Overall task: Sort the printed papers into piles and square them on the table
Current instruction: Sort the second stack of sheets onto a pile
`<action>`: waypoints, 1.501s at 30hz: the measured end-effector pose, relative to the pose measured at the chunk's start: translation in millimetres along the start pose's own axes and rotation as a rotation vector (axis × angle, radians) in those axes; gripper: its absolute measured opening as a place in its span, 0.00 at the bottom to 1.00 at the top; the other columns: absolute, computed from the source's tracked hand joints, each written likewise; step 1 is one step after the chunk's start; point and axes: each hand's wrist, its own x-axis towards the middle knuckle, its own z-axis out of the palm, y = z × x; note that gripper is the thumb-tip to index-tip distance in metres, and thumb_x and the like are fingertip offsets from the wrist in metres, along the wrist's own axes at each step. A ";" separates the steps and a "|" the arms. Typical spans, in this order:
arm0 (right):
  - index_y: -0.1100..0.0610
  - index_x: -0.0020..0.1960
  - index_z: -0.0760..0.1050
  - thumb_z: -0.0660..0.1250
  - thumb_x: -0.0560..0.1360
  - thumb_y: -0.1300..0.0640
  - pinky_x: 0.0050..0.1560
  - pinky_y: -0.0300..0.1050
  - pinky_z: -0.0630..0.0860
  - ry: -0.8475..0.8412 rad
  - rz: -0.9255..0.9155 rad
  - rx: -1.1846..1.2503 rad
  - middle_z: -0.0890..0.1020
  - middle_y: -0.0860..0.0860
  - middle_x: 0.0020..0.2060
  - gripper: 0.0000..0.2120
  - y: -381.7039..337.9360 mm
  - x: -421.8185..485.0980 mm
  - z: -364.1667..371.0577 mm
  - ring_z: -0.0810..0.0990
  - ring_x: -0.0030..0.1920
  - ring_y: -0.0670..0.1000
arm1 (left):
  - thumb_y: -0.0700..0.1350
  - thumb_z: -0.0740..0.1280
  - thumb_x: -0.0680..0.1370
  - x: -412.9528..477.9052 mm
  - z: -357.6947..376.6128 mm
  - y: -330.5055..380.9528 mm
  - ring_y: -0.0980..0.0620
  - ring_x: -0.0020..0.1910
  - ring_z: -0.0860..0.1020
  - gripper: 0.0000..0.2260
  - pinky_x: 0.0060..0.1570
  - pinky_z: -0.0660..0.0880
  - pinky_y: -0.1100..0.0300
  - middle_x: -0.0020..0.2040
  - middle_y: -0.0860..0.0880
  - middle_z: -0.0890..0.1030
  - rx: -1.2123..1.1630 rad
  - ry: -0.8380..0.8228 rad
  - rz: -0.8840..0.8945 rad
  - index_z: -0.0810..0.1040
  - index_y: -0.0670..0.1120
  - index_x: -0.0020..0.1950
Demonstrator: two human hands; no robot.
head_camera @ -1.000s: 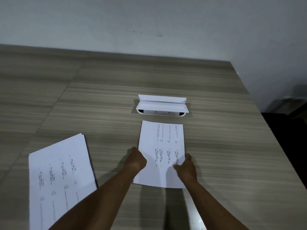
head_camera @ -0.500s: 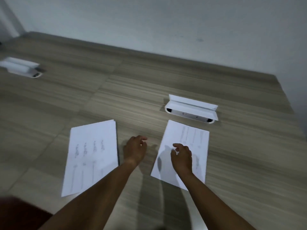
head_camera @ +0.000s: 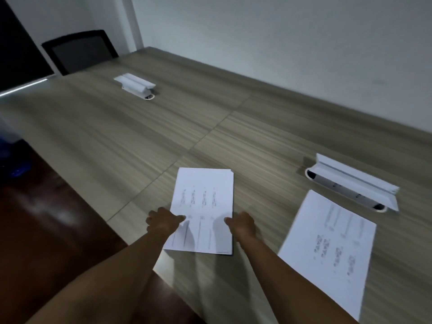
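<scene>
**White paper, flanked for squaring**

Left pile (head_camera: 203, 206) lies near the table (head_camera: 140, 136) edge, with its far corner slightly fanned. Left hand (head_camera: 163, 222) and right hand (head_camera: 240, 224) each grip a long side, fingers curled and thumbs on top, probably to press the sheets flush. Right pile (head_camera: 332, 249) lies well apart and askew, by a cable box (head_camera: 350, 185).

near cable box (head_camera: 350, 183), far cable box (head_camera: 134, 84), black chair (head_camera: 79, 52)
</scene>
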 end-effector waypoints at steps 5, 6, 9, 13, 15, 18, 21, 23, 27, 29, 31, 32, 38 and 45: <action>0.62 0.54 0.80 0.71 0.69 0.48 0.48 0.49 0.81 0.112 0.096 0.105 0.84 0.58 0.49 0.21 -19.8 -8.2 22.1 0.84 0.47 0.59 | 0.55 0.75 0.71 18.4 -3.2 -14.2 0.40 0.58 0.79 0.30 0.55 0.77 0.52 0.63 0.38 0.79 -0.224 -0.143 0.015 0.76 0.37 0.64; 0.62 0.53 0.80 0.71 0.70 0.48 0.47 0.49 0.81 0.124 0.120 0.117 0.85 0.57 0.48 0.20 -22.0 -9.6 22.9 0.84 0.46 0.59 | 0.53 0.75 0.72 20.5 -3.2 -15.5 0.41 0.55 0.81 0.26 0.52 0.78 0.54 0.59 0.39 0.81 -0.258 -0.174 0.037 0.78 0.36 0.62; 0.63 0.53 0.79 0.71 0.71 0.50 0.45 0.48 0.80 0.145 0.151 0.175 0.84 0.58 0.47 0.18 -26.3 -5.5 30.2 0.83 0.44 0.59 | 0.49 0.73 0.75 27.9 -5.4 -20.8 0.44 0.47 0.80 0.20 0.46 0.76 0.58 0.57 0.39 0.83 -0.305 -0.254 0.061 0.79 0.36 0.59; 0.64 0.47 0.77 0.69 0.73 0.59 0.48 0.51 0.80 0.182 0.188 0.182 0.80 0.55 0.38 0.08 -35.6 -8.6 43.0 0.82 0.42 0.59 | 0.46 0.72 0.77 34.1 -6.4 -24.2 0.46 0.45 0.78 0.17 0.45 0.76 0.57 0.56 0.39 0.82 -0.340 -0.319 0.071 0.78 0.36 0.59; 0.62 0.44 0.74 0.66 0.75 0.60 0.47 0.50 0.80 0.197 0.181 0.196 0.77 0.53 0.35 0.05 -36.0 -11.3 47.0 0.79 0.40 0.57 | 0.45 0.71 0.77 35.2 -6.0 -24.9 0.47 0.43 0.78 0.15 0.41 0.76 0.59 0.55 0.41 0.83 -0.330 -0.313 0.108 0.79 0.37 0.60; 0.62 0.51 0.76 0.65 0.76 0.59 0.48 0.50 0.79 0.193 0.121 0.239 0.82 0.55 0.42 0.07 -39.8 -13.9 56.1 0.81 0.44 0.57 | 0.43 0.68 0.79 41.2 -12.5 -29.9 0.48 0.47 0.80 0.15 0.43 0.75 0.60 0.58 0.43 0.82 -0.418 -0.319 0.200 0.78 0.40 0.64; 0.60 0.61 0.76 0.64 0.76 0.60 0.54 0.53 0.80 0.171 0.038 0.285 0.84 0.56 0.51 0.14 -51.2 -14.3 65.7 0.82 0.49 0.58 | 0.43 0.66 0.80 44.9 -30.2 -39.7 0.46 0.57 0.78 0.19 0.50 0.73 0.58 0.64 0.44 0.78 -0.570 -0.333 0.210 0.72 0.41 0.69; 0.60 0.64 0.76 0.64 0.77 0.62 0.56 0.53 0.79 0.149 -0.004 0.332 0.83 0.56 0.54 0.16 -65.7 -18.9 74.0 0.82 0.51 0.58 | 0.43 0.66 0.80 51.9 -46.3 -51.5 0.47 0.55 0.77 0.19 0.51 0.74 0.57 0.64 0.44 0.78 -0.652 -0.339 0.208 0.71 0.42 0.70; 0.58 0.65 0.74 0.63 0.78 0.63 0.55 0.49 0.76 0.043 -0.078 0.390 0.82 0.54 0.53 0.16 -110.7 -33.5 106.1 0.81 0.52 0.57 | 0.37 0.66 0.79 75.1 -92.2 -89.9 0.47 0.56 0.79 0.19 0.58 0.75 0.54 0.64 0.45 0.80 -0.833 -0.313 0.223 0.73 0.44 0.70; 0.57 0.65 0.75 0.64 0.78 0.63 0.54 0.48 0.76 -0.018 -0.104 0.413 0.82 0.52 0.51 0.16 -131.4 -38.2 125.6 0.82 0.50 0.56 | 0.35 0.67 0.79 86.5 -118.3 -109.3 0.46 0.54 0.80 0.19 0.56 0.76 0.55 0.62 0.45 0.81 -0.948 -0.318 0.209 0.74 0.44 0.69; 0.56 0.65 0.75 0.65 0.78 0.62 0.55 0.51 0.77 -0.079 -0.115 0.428 0.82 0.51 0.51 0.16 -156.7 -44.6 155.2 0.82 0.51 0.57 | 0.35 0.67 0.78 98.9 -148.4 -138.7 0.45 0.53 0.81 0.18 0.53 0.78 0.54 0.61 0.46 0.82 -1.042 -0.310 0.192 0.75 0.46 0.67; 0.55 0.64 0.76 0.66 0.78 0.61 0.56 0.52 0.77 -0.107 -0.115 0.436 0.83 0.51 0.51 0.15 -166.4 -47.0 167.5 0.82 0.51 0.57 | 0.34 0.67 0.78 103.4 -160.7 -151.0 0.45 0.52 0.82 0.18 0.50 0.79 0.54 0.60 0.45 0.82 -1.081 -0.303 0.186 0.76 0.46 0.66; 0.58 0.60 0.78 0.66 0.78 0.57 0.53 0.53 0.79 -0.214 -0.180 0.472 0.84 0.54 0.50 0.12 -230.7 -72.6 246.9 0.83 0.49 0.58 | 0.33 0.65 0.79 131.9 -229.3 -223.6 0.48 0.44 0.83 0.17 0.40 0.80 0.57 0.57 0.43 0.82 -1.210 -0.244 0.196 0.76 0.45 0.66; 0.58 0.53 0.77 0.63 0.80 0.56 0.43 0.45 0.77 -0.230 -0.255 0.438 0.83 0.52 0.45 0.08 -315.7 -78.5 306.9 0.82 0.42 0.52 | 0.35 0.66 0.79 172.8 -280.0 -273.6 0.41 0.52 0.82 0.16 0.52 0.80 0.47 0.59 0.42 0.83 -1.253 -0.203 0.183 0.76 0.46 0.66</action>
